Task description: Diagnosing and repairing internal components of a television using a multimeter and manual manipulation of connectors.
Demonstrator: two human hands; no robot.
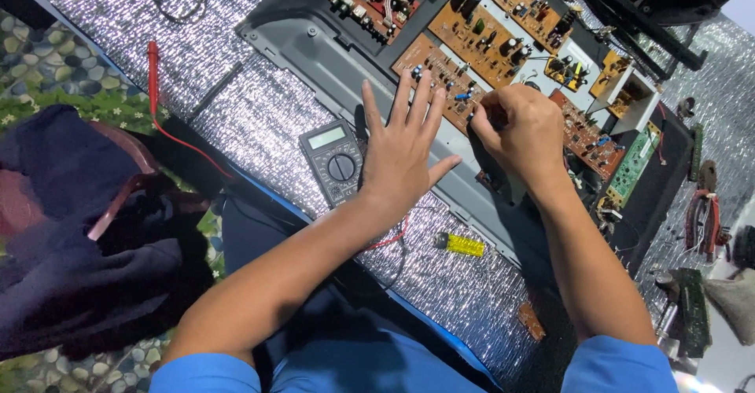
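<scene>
The left hand (405, 149) is spread flat, released, on the brown populated circuit board (440, 75), while the right hand (523, 130) is clenched beside it, its contents hidden.

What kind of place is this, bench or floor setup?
Likely an informal electronics repair spot on the floor, not a proper bench. Cues: brown circuit boards in an opened chassis, a digital multimeter with a red probe lead, all on a silver foil mat.

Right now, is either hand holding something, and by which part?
Left hand lies flat, holding nothing. Right hand is closed over the brown circuit board; what it grips is hidden.
</scene>
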